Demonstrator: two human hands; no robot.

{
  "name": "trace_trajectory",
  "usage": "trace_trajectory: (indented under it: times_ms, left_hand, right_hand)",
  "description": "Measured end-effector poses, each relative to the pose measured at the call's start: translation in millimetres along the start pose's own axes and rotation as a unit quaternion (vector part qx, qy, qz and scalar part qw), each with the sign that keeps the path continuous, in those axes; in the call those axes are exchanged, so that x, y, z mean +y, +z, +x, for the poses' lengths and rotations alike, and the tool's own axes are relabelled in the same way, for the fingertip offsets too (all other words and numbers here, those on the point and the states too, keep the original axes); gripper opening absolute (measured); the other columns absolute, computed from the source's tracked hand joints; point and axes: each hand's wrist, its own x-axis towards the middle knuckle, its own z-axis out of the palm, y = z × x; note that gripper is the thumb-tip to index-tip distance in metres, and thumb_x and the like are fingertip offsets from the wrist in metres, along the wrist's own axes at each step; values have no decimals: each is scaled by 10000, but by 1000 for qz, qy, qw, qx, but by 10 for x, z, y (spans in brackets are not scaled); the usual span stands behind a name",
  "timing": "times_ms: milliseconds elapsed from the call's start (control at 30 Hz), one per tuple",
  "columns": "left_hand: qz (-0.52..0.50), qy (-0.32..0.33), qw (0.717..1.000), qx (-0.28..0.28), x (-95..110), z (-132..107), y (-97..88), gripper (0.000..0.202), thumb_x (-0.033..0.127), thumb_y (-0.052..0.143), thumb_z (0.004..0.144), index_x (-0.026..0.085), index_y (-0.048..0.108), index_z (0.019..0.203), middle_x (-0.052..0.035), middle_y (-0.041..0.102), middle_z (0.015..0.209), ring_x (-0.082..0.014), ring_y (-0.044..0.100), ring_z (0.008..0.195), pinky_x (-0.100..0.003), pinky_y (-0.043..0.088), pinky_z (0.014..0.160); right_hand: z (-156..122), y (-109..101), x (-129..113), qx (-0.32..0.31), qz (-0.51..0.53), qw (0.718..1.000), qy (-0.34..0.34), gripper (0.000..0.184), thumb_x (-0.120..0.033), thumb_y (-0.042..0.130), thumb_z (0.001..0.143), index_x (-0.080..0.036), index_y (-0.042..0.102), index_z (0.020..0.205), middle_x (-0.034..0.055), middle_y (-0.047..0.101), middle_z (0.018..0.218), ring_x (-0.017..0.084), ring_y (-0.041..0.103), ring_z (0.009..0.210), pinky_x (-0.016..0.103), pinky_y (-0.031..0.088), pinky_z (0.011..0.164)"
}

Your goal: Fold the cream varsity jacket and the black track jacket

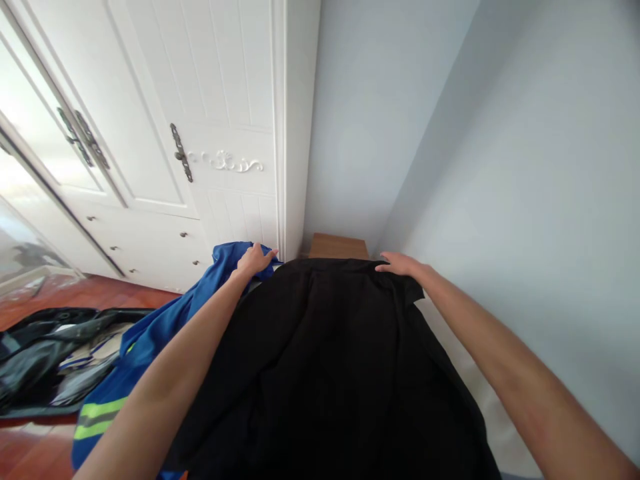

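Observation:
A black garment [325,360] lies spread out flat in front of me, reaching to a wooden surface [337,245] by the wall. My left hand [255,260] rests at its far left corner, fingers laid over the edge where a blue garment [150,340] with yellow-green reflective stripes sits beside it. My right hand [400,264] lies flat, fingers stretched out, on the far right corner of the black garment. Whether either hand pinches the cloth is not visible.
A white wardrobe [165,133] with metal handles and small drawers stands at the left. A pale wall [525,200] runs close along the right. On the reddish wood floor at the left lies a heap of dark and grey clothes [45,360].

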Motion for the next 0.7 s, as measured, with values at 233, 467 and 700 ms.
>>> trace_trajectory:
  times_ms: [233, 467, 700]
  left_hand:
    - [-47, 51, 997, -45, -255, -570, 17, 719, 634, 520, 865, 123, 508, 1371, -211, 623, 1316, -343, 586, 1236, -400, 449, 999]
    - [-146, 19, 969, 199, -556, -2172, 26, 694, 658, 473, 865, 156, 540, 1340, -161, 656, 1246, -343, 583, 1220, -479, 425, 1065]
    - [-32, -86, 977, 192, -1446, -3111, 253, 996, 795, 495, 720, 92, 445, 1423, -263, 575, 1328, -449, 511, 1290, -580, 421, 1047]
  right_hand:
    - [-616, 219, 107, 168, 78, 983, 16, 608, -543, 416, 967, -115, 476, 1395, 204, 533, 1420, 292, 525, 1312, 440, 390, 1124]
    - [-1969, 675, 184, 261, 210, 937, 93, 859, -708, 538, 830, -182, 364, 1486, 174, 437, 1511, 327, 439, 1387, 499, 357, 1160]
    - [-3107, 1577, 72, 211, 101, 964, 128, 1148, -809, 562, 710, -115, 223, 1561, 250, 349, 1549, 444, 339, 1426, 651, 298, 1145]
